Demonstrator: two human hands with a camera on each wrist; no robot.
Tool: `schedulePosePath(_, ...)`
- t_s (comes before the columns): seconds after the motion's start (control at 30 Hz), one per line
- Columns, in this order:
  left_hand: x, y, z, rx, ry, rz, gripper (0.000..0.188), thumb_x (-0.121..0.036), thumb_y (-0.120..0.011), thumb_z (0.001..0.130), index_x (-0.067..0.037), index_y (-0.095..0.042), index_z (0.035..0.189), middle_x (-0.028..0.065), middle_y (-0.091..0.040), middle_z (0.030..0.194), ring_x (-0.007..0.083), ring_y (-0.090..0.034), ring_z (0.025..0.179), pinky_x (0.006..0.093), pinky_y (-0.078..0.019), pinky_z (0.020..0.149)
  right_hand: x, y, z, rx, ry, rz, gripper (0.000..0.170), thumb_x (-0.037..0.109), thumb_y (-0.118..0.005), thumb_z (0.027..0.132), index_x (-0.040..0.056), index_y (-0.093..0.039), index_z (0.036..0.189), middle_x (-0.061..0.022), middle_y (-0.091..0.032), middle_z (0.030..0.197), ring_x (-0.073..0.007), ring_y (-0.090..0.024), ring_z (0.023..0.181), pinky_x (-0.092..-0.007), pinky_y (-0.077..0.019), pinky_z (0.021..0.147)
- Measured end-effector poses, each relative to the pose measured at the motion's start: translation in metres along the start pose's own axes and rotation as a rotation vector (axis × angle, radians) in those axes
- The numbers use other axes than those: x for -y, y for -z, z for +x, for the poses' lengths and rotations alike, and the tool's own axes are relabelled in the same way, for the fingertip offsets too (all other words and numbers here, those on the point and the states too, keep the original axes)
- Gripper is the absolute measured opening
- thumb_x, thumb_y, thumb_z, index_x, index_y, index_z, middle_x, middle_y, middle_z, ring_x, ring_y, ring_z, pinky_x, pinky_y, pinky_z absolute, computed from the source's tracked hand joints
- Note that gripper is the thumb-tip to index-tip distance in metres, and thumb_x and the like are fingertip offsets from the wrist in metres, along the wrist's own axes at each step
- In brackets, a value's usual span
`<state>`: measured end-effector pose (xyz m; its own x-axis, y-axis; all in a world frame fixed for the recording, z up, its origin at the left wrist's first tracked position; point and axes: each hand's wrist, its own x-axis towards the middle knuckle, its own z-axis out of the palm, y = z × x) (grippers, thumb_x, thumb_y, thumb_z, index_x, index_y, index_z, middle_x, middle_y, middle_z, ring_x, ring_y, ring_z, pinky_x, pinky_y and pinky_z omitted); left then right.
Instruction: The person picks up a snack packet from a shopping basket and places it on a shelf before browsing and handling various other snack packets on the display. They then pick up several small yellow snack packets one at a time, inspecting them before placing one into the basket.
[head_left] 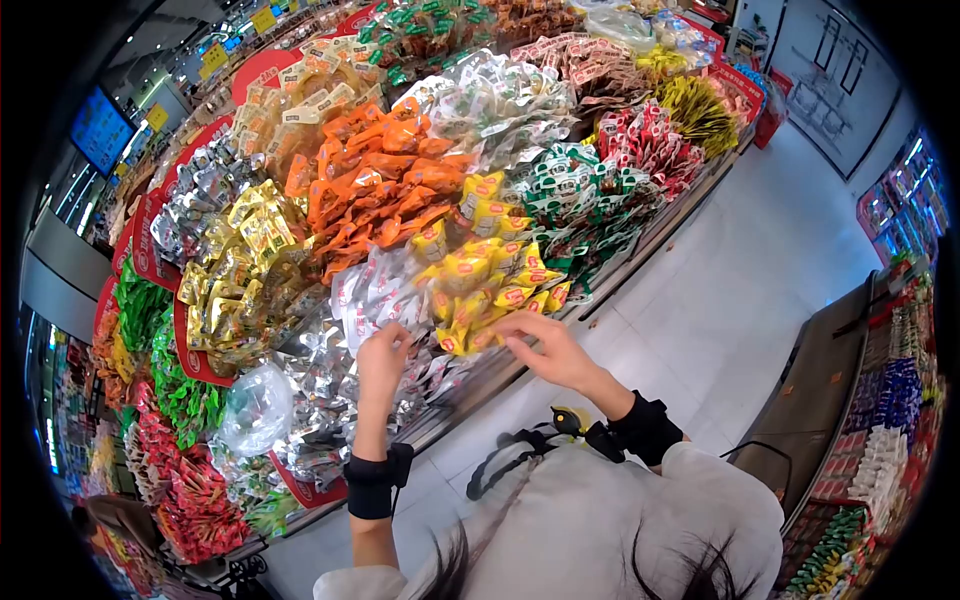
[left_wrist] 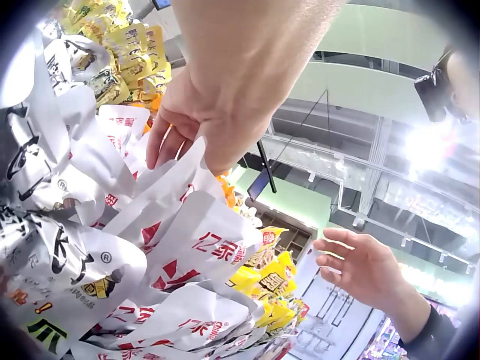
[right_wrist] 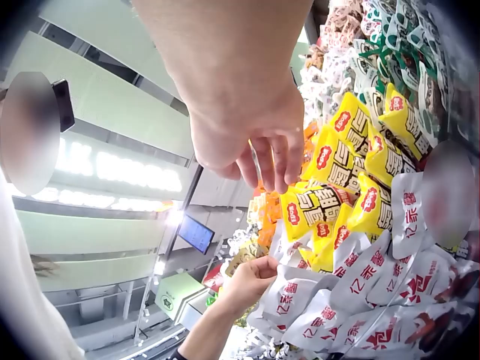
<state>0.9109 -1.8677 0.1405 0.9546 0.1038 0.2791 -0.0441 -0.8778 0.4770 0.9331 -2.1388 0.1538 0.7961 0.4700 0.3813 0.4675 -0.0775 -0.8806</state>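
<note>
- Head view, and here we were: the left hand (head_left: 383, 362) came in just below centre, thumb and fingers drawn together at the lower edge of the white packets (head_left: 372, 290), red print showing.
- Just right of it, the right hand (head_left: 552, 352) reached up to the yellow packets (head_left: 490, 285), fingers extended; whether they touched was hard to call. Orange packets (head_left: 365, 185) fanned out above centre, green-and-white packets (head_left: 575, 195) sat right of them, and a clear bag (head_left: 257, 408) bulged at lower left.
- Over to the left wrist view: the left hand dropped in from the top and, yes, pinched the upper corner of a white packet (left_wrist: 180, 180) near the centre! Its neighbours crowded the lower left, while the right hand hung open at lower right, fingers apart, with yellow packets below centre.
- And the right wrist view: the right hand came down from the top, open, fingers loosely bent, right over the yellow packets at centre right. The left hand, bottom centre, had its pinch at the edge of the white packets, which filled the lower right.
</note>
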Motion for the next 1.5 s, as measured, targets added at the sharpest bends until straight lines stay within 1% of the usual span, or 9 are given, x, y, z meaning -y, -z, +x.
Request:
schedulePosePath(0.43, 0.004, -0.001, -0.001, 0.010, -0.069, 0.012, 0.014, -0.010, -0.068, 0.068, -0.004, -0.057, 0.076, 0.0109, -0.062, 0.070, 0.0279, -0.061, 0.065, 0.0345, -0.0456, 0.057, 0.005, 0.000, -0.011, -0.050, -0.043, -0.047, 0.020, 0.003, -0.051, 0.083, 0.0007, -0.057, 0.102, -0.0090, -0.059, 0.092, -0.0176, -0.058, 0.085, -0.0267, -0.0450, 0.073)
schedulePosePath(0.67, 0.004, 0.008, 0.001, 0.079, -0.019, 0.023, 0.013, -0.012, -0.064, 0.072, -0.006, -0.057, 0.082, 0.0138, -0.061, 0.074, 0.0328, -0.058, 0.073, 0.0397, -0.0443, 0.062, 0.005, -0.003, -0.014, -0.102, -0.052, -0.043, 0.021, 0.002, -0.051, 0.082, 0.0017, -0.058, 0.102, -0.0098, -0.059, 0.095, -0.0179, -0.058, 0.086, -0.0265, -0.0459, 0.074)
schedulePosePath(0.77, -0.010, 0.020, -0.004, -0.124, -0.113, -0.057, 0.016, -0.010, -0.065, 0.072, -0.007, -0.058, 0.086, 0.0146, -0.061, 0.080, 0.0332, -0.057, 0.076, 0.0395, -0.0445, 0.065, 0.007, -0.007, -0.017, -0.154, -0.087, -0.075, 0.021, 0.002, -0.051, 0.083, 0.0022, -0.059, 0.102, -0.0100, -0.059, 0.096, -0.0182, -0.058, 0.087, -0.0267, -0.0463, 0.075)
schedulePosePath(0.9, -0.034, 0.032, -0.019, -0.251, -0.259, -0.182, 0.022, -0.004, -0.066, 0.069, -0.004, -0.059, 0.091, 0.0116, -0.061, 0.086, 0.0295, -0.058, 0.079, 0.0365, -0.0454, 0.069, -0.003, -0.014, -0.024, -0.177, -0.149, -0.050, 0.019, 0.005, -0.052, 0.084, 0.0021, -0.059, 0.101, -0.0096, -0.059, 0.097, -0.0176, -0.058, 0.088, -0.0268, -0.0462, 0.077)
schedulePosePath(0.93, -0.042, 0.034, -0.028, -0.179, -0.210, -0.265, 0.022, -0.003, -0.065, 0.069, -0.002, -0.059, 0.091, 0.0106, -0.061, 0.087, 0.0276, -0.058, 0.079, 0.0352, -0.0455, 0.069, -0.004, -0.018, -0.025, -0.176, -0.157, -0.055, 0.019, 0.005, -0.052, 0.083, 0.0018, -0.059, 0.100, -0.0101, -0.059, 0.097, -0.0184, -0.058, 0.086, -0.0269, -0.0462, 0.075)
schedulePosePath(1.03, -0.041, 0.021, -0.046, -0.121, -0.295, -0.340, 0.022, -0.004, -0.065, 0.070, -0.003, -0.059, 0.091, 0.0109, -0.061, 0.088, 0.0275, -0.058, 0.081, 0.0346, -0.0459, 0.072, -0.005, -0.029, -0.029, -0.162, -0.178, -0.077, 0.019, 0.006, -0.053, 0.082, 0.0016, -0.058, 0.100, -0.0111, -0.058, 0.095, -0.0201, -0.058, 0.080, -0.0270, -0.0462, 0.071)
schedulePosePath(1.13, -0.037, 0.016, -0.056, -0.125, -0.293, -0.325, 0.025, -0.002, -0.067, 0.069, -0.002, -0.060, 0.093, 0.0110, -0.062, 0.090, 0.0256, -0.058, 0.082, 0.0313, -0.0460, 0.071, -0.005, -0.037, -0.028, -0.134, -0.179, -0.109, 0.018, 0.006, -0.053, 0.082, 0.0024, -0.058, 0.100, -0.0109, -0.058, 0.093, -0.0203, -0.058, 0.079, -0.0270, -0.0461, 0.070)
schedulePosePath(1.4, -0.022, 0.005, -0.060, -0.171, -0.250, -0.371, 0.023, -0.001, -0.065, 0.070, -0.002, -0.058, 0.092, 0.0133, -0.060, 0.088, 0.0298, -0.058, 0.080, 0.0352, -0.0463, 0.070, 0.004, -0.045, -0.020, -0.121, -0.210, -0.096, 0.019, 0.004, -0.053, 0.083, 0.0013, -0.059, 0.100, -0.0102, -0.058, 0.092, -0.0179, -0.058, 0.082, -0.0263, -0.0463, 0.073)
schedulePosePath(1.5, -0.027, 0.004, -0.058, -0.133, -0.214, -0.394, 0.024, 0.002, -0.064, 0.070, -0.001, -0.059, 0.093, 0.0116, -0.061, 0.090, 0.0265, -0.058, 0.083, 0.0320, -0.0451, 0.074, -0.004, -0.044, -0.023, -0.134, -0.203, -0.099, 0.018, 0.006, -0.052, 0.083, 0.0032, -0.058, 0.100, -0.0104, -0.057, 0.092, -0.0207, -0.058, 0.079, -0.0281, -0.0465, 0.070)
